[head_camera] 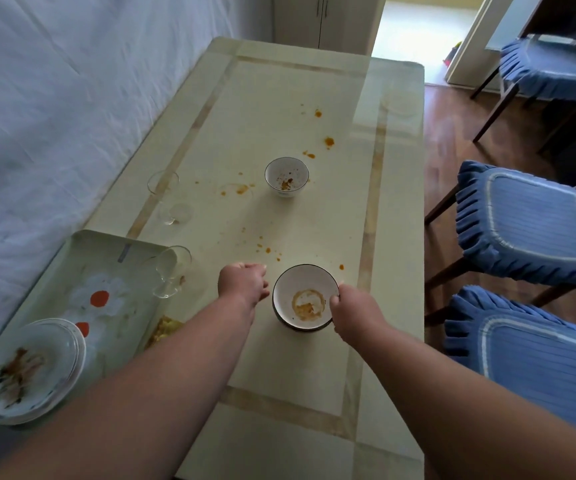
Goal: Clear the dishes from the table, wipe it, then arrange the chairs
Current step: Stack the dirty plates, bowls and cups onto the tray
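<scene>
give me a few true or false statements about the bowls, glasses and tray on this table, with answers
1. The right hand grips the rim of the near bowl. True.
2. The far bowl is clean inside. False: it holds orange food residue.
3. A dirty plate lies on the tray. True.
4. The left hand holds a glass. False: it holds nothing and is beside the near bowl.
5. Both glasses lie tipped over. True.

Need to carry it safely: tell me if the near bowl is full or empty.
Nearly empty: the near bowl shows only an orange residue ring and crumbs on its white bottom.
</scene>
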`<state>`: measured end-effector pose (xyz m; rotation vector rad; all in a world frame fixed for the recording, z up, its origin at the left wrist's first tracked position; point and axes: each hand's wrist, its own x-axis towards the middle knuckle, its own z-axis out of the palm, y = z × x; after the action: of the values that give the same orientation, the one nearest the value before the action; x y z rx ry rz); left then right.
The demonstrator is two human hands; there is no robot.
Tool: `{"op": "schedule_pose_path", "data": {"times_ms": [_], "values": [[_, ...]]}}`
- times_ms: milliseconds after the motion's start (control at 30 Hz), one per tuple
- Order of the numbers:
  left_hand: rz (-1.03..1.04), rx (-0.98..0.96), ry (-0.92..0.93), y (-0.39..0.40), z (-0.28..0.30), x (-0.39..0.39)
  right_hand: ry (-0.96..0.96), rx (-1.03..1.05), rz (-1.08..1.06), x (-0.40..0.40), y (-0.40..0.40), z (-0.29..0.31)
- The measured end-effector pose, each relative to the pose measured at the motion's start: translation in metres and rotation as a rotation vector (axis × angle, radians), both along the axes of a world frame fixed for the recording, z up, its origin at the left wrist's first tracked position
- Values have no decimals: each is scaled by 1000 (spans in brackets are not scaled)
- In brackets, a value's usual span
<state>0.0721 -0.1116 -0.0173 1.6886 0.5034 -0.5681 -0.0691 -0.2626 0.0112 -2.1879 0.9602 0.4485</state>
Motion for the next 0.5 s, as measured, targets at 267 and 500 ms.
{"op": "schedule_pose_path", "data": {"times_ms": [267, 500], "values": [[-55, 58, -66, -53, -2, 83, 37, 9, 18, -5, -13, -11], [-88, 55, -4, -102, -11, 153, -131, 387, -509, 0, -47, -19]]}}
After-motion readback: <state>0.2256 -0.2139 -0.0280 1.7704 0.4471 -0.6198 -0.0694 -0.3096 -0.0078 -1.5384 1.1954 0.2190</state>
